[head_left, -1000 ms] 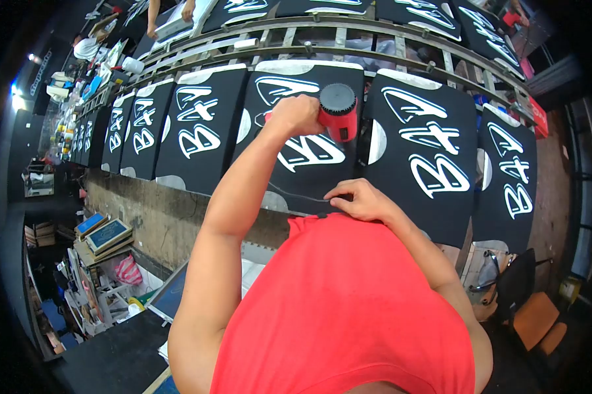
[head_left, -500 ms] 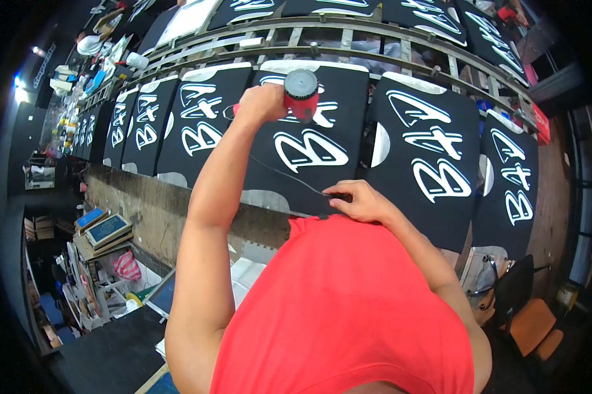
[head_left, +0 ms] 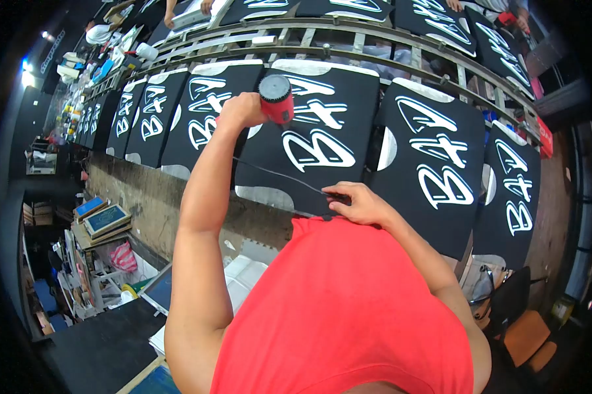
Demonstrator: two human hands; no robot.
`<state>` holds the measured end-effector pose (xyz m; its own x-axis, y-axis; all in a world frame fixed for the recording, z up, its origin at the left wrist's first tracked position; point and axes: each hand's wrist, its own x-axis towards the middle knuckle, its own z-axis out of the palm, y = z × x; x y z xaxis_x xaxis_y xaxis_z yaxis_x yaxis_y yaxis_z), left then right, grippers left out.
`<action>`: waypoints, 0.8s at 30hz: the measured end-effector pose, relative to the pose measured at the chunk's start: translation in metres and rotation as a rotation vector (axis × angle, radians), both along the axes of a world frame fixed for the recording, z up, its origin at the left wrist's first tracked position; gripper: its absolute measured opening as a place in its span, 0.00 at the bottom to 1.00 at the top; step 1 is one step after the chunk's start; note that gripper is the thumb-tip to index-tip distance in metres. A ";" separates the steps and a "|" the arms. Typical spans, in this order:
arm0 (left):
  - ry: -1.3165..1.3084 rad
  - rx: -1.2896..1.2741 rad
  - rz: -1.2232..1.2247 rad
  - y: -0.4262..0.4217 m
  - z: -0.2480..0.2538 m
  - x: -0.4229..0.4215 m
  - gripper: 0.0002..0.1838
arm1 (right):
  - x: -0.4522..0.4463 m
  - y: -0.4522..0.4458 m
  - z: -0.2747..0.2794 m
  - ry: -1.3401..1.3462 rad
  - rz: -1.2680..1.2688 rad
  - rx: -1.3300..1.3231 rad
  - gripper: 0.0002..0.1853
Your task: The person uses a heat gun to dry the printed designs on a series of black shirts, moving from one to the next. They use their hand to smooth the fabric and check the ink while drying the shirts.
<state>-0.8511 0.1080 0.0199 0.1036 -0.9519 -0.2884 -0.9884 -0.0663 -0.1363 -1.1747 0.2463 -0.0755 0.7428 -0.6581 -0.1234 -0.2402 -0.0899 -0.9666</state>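
My left hand [head_left: 243,109] is closed around the handle of a red heat gun [head_left: 279,110] with a round dark-grey back end. The gun is over a black cloth piece [head_left: 356,85] printed with large white letters; the handle is mostly hidden by my fingers. From the gun a thin dark cord [head_left: 277,173] runs across the cloth to my right hand [head_left: 358,202]. That hand has its fingers pinched on the cord, close to my red shirt [head_left: 355,295].
More black printed pieces [head_left: 434,144] lie in a row on both sides. Behind them runs a metal rail frame [head_left: 309,38]. Another person's hand [head_left: 170,18] shows at the far side. Frames [head_left: 107,220] are stacked at left; a chair [head_left: 529,335] stands at lower right.
My left hand and the heat gun have moved left and slightly downward over the cloth. My right hand stays on the cord. Other people's hands have come into view across the rail.
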 end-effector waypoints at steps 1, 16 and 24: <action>0.012 0.035 -0.020 0.002 0.007 0.003 0.24 | 0.001 0.000 -0.003 -0.025 0.004 -0.010 0.23; 1.000 0.086 0.244 0.108 0.031 -0.004 0.20 | -0.035 0.028 -0.011 0.140 -0.008 0.279 0.25; 1.325 0.036 0.100 0.157 -0.005 -0.117 0.22 | -0.046 0.051 0.028 -0.358 -0.523 0.469 0.40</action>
<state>-0.9685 0.2648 0.0149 -0.2047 -0.9465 -0.2495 -0.3654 -0.1626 0.9165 -1.2207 0.2971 -0.0479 0.3979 -0.8715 -0.2866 0.1942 0.3853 -0.9021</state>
